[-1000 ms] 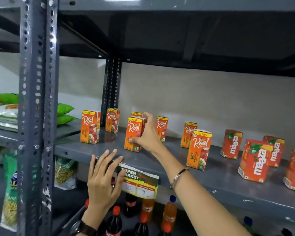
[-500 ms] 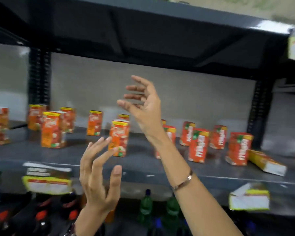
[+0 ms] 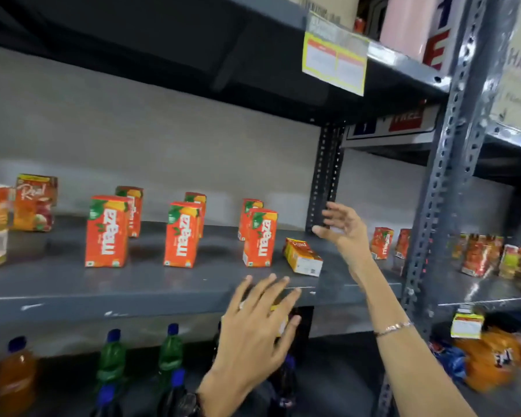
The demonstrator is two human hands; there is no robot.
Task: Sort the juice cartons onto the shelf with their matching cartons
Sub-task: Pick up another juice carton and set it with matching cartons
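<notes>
A grey metal shelf [image 3: 151,284] held upright orange Maaza cartons [image 3: 107,231] in loose pairs, with Real cartons [image 3: 34,203] grouped at the far left. One yellow-topped carton [image 3: 303,256] lay on its side beside the rightmost Maaza carton [image 3: 260,237], seemingly misplaced and yet to be sorted; most of the rest looked matched. The right hand [image 3: 342,228] hovered just above and beside it, fingers spread, holding nothing. The left hand [image 3: 253,329] hung open before the shelf edge, fingers splayed. The cartons were small glossy cardboard bricks, blurred by motion.
</notes>
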